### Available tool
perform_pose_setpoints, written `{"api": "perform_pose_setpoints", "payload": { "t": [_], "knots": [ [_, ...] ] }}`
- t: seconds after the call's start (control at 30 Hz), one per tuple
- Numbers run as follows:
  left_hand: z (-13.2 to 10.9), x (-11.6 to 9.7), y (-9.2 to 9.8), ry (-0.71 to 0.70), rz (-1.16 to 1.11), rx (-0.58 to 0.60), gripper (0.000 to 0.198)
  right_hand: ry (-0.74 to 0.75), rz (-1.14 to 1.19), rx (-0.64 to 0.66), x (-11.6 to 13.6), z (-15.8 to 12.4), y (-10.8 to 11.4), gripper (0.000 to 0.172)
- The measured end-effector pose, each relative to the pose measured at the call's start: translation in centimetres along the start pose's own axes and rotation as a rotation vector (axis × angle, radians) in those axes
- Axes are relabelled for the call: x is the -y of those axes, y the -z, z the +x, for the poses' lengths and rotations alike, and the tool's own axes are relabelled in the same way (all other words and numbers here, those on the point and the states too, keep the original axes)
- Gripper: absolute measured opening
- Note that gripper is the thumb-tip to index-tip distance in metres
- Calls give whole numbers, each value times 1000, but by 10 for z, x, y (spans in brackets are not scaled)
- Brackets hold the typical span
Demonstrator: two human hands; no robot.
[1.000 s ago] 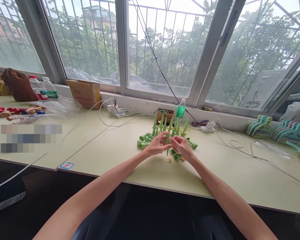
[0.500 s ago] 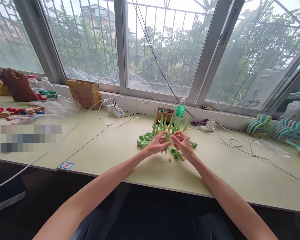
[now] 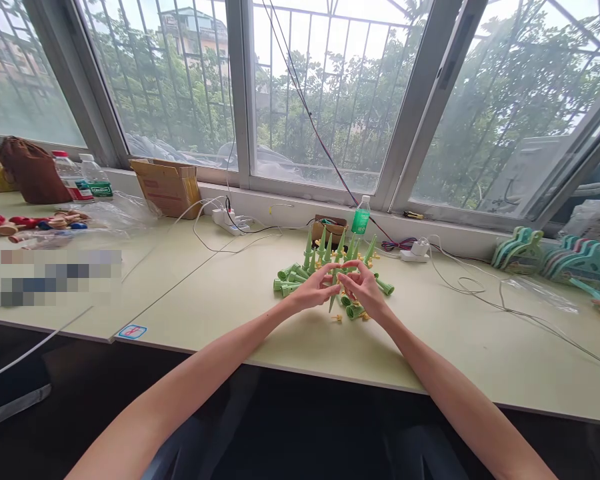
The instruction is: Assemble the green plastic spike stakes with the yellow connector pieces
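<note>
The left hand [image 3: 316,291] has its grip around a green spike [image 3: 333,304], held point down above the worktop [image 3: 220,293]. The right hand [image 3: 364,289] is at the spike's upper end, its grip narrow; whether its fingertips pinch a small part, I cannot tell. Other green spikes [image 3: 308,251] stand upright just behind, green tubes [image 3: 284,285] lie beside them, and a yellow piece [image 3: 337,319] lies nearer the front edge

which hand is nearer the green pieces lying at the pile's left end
Left. The left hand is just right of those green pieces; the right hand is farther right, past the left one.
</note>
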State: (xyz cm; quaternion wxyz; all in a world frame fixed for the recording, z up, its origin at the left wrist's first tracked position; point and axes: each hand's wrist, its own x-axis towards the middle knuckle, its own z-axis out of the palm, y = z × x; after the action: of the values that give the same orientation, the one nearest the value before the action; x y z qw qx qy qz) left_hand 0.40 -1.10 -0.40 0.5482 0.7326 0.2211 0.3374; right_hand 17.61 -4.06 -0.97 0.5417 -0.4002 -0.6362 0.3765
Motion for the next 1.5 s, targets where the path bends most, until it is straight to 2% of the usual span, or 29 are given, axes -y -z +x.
{"api": "perform_pose_setpoints", "payload": {
  "t": [0.23, 0.43, 0.8, 1.5],
  "knots": [
    [-1, -2, 0, 51, -7, -18, 63, -19, 14, -9, -2, 2, 1, 34],
    [1, -3, 2, 32, -141, -29, 51, -5, 22, -19, 1, 1, 0, 33],
    [1, -1, 4, 83, -279, -19, 60, -6, -2, -2, 0, 0, -2, 35],
    [-1, 3, 7, 87, -407, 26, 57, 13, 5, -5, 1, 0, -4, 39]
  ]
}}
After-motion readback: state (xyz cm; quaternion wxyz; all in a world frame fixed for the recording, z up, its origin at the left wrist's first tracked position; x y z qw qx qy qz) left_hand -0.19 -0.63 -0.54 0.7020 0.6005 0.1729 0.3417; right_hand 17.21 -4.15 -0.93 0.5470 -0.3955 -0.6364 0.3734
